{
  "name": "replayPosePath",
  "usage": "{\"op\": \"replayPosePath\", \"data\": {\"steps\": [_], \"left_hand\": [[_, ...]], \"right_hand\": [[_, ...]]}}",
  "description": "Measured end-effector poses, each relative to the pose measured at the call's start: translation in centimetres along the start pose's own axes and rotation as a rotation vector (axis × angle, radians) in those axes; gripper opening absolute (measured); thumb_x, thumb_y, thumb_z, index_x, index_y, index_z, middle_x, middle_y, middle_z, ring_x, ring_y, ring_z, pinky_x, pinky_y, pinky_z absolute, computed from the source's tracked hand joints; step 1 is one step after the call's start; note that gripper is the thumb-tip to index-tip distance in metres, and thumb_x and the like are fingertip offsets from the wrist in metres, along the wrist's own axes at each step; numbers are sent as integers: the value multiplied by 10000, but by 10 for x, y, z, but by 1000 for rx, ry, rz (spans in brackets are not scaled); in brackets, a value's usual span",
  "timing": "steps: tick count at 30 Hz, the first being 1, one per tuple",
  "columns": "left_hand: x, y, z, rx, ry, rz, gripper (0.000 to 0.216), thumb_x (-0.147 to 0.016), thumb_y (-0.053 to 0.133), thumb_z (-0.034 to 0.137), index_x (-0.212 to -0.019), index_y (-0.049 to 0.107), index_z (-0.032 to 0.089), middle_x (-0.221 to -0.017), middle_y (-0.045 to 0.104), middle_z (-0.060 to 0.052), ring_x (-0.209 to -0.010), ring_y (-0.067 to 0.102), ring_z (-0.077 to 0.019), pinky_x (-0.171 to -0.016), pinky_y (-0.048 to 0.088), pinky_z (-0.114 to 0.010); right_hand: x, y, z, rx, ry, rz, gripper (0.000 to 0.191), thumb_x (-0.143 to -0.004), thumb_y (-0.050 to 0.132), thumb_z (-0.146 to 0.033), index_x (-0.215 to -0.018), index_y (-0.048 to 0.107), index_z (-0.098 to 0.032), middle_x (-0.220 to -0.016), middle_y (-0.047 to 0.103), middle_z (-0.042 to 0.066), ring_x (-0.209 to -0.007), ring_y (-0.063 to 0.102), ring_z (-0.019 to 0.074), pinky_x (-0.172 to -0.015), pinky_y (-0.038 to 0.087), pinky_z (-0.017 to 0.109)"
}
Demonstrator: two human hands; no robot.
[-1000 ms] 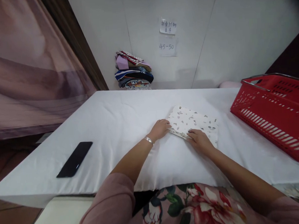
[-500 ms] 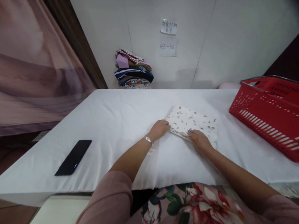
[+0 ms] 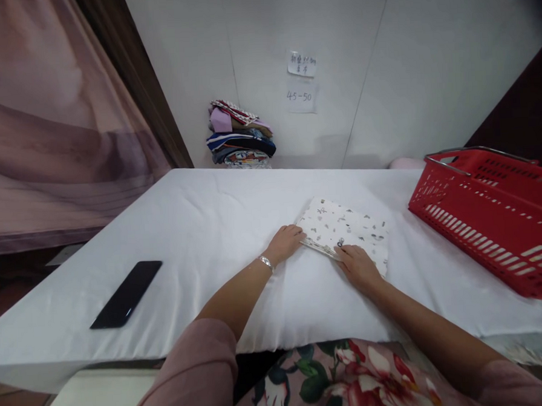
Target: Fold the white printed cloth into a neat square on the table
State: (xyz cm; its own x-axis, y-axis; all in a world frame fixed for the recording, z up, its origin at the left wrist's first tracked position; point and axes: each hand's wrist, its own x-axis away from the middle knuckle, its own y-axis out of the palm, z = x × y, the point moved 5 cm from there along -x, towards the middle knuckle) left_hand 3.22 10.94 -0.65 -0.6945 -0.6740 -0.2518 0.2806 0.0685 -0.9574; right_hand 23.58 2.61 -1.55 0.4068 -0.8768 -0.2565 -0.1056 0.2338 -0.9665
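Observation:
A folded white cloth with small grey prints (image 3: 350, 230) lies on the white-covered table (image 3: 218, 230), right of centre. My left hand (image 3: 286, 241), with a silver bracelet on the wrist, has its fingers curled round the cloth's near left corner. My right hand (image 3: 356, 263) grips the cloth's near edge, fingers closed on it. Both hands hold the cloth flat against the table.
A red plastic basket (image 3: 490, 222) stands at the table's right end. A black phone (image 3: 127, 293) lies near the front left edge. A stack of folded clothes (image 3: 241, 133) sits against the wall behind the table, under two paper notes (image 3: 301, 80). A curtain hangs at the left.
Both hands stay on the cloth's near edge. Only the camera has tilted slightly, shifting the scene down in the picture.

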Motion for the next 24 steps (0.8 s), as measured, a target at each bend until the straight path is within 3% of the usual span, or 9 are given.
{"op": "replayPosePath", "data": {"steps": [11,15,18,20,24], "left_hand": [[-6,7,2,-104,-14,48,250,-919,415,202,-1039,631,233,-1087,615,-48,-1025,520,-184,-878,365,-342],[2,7,3,-32,-36,71,259,-896,453,218,-1102,610,236,-1150,595,-54,-1098,491,-197,-920,372,-356],[5,0,3,125,-96,119,258,-874,509,320,-1090,619,230,-1187,586,-51,-1126,482,-200,-932,393,-345],[2,-4,2,234,-190,140,234,-889,482,355,-977,656,227,-1114,621,-38,-1075,514,-184,-908,417,-321],[-11,-7,-7,301,-484,181,233,-892,457,324,-861,660,214,-982,642,-33,-1000,543,-174,-849,439,-287]], "right_hand": [[6,-12,4,-23,-35,43,357,-903,358,-166,-1161,605,-177,-1085,625,119,-940,542,242,-809,423,358],[12,-14,-1,-55,-44,23,398,-856,388,-119,-1201,582,-165,-1139,609,130,-1013,531,258,-860,424,395],[18,-18,13,-172,-42,23,388,-854,423,-201,-1212,575,-196,-1191,598,103,-1065,533,254,-904,430,403],[25,-21,36,-225,61,81,372,-870,423,-298,-1183,593,-191,-1214,591,105,-1104,528,258,-947,418,406],[42,-15,89,-254,459,197,516,-855,397,-446,-1228,557,-129,-1302,528,155,-1221,459,295,-1011,374,429]]}}
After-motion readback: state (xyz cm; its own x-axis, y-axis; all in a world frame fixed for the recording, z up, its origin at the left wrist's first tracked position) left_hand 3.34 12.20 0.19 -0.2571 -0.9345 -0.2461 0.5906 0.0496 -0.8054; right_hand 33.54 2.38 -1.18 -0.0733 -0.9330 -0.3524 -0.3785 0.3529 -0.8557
